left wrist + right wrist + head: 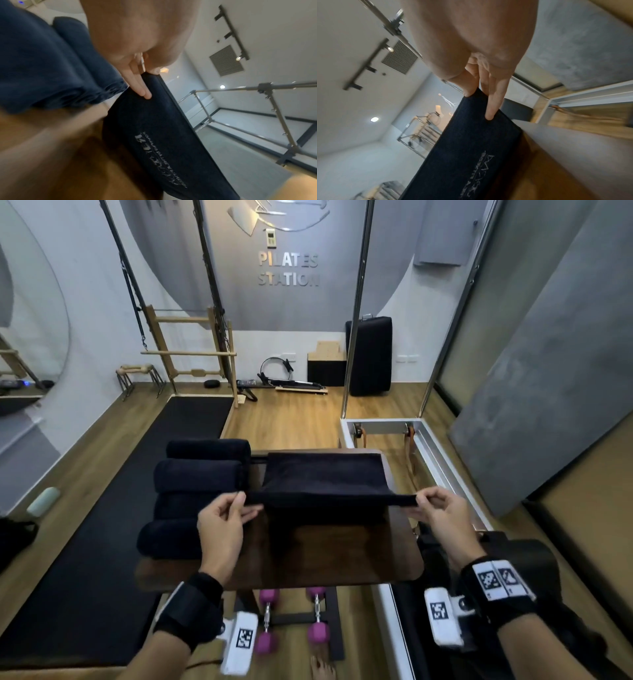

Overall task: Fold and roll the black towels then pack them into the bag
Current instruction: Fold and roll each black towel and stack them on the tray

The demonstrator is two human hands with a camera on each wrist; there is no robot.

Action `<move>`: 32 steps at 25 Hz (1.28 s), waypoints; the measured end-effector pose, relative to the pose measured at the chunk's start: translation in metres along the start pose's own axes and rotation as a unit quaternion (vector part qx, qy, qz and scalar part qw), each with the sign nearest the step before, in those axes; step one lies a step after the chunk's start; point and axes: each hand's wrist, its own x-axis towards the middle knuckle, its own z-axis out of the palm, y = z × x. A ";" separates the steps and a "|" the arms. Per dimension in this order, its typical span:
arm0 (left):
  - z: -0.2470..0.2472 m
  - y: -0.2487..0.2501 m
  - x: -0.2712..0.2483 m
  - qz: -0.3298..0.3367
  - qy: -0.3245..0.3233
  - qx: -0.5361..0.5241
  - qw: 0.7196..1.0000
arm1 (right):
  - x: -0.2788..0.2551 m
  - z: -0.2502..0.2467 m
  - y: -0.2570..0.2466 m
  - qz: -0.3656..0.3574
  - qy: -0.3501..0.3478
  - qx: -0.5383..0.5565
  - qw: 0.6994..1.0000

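The towel stretches crosswise between left hand and right hand (both pinching its near corners), far end draped on the tabletop.

Four rolled black towels, one flat black towel, two hands, two pink dumbbells.

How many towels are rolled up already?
4, lined up on the left side of the table: farthest roll, second roll, third roll, and nearest roll. More may be hidden behind them.
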 end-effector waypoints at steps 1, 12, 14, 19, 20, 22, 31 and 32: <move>-0.004 -0.016 -0.014 -0.026 0.014 0.020 0.999 | -0.010 -0.002 0.020 0.028 0.000 -0.019 0.999; 0.032 -0.033 0.007 -0.034 0.086 0.077 0.993 | 0.036 0.008 0.038 0.037 0.039 -0.105 0.993; 0.054 -0.034 0.033 -0.030 0.100 0.063 0.993 | 0.067 0.016 0.034 0.043 0.039 -0.100 0.993; 0.095 -0.057 0.096 -0.055 0.142 0.094 0.984 | 0.138 0.037 0.045 0.075 0.016 -0.114 0.991; 0.101 -0.063 0.106 -0.070 0.150 0.099 0.981 | 0.151 0.041 0.049 0.085 0.010 -0.122 0.989; 0.111 -0.075 0.121 -0.097 0.162 0.117 0.975 | 0.171 0.048 0.059 0.109 -0.005 -0.136 0.985; 0.132 -0.088 0.101 0.012 0.090 0.313 0.945 | 0.186 0.053 0.076 0.023 -0.022 -0.168 0.985; 0.137 -0.085 0.091 0.050 0.037 0.312 0.948 | 0.182 0.056 0.075 0.003 -0.060 -0.175 0.983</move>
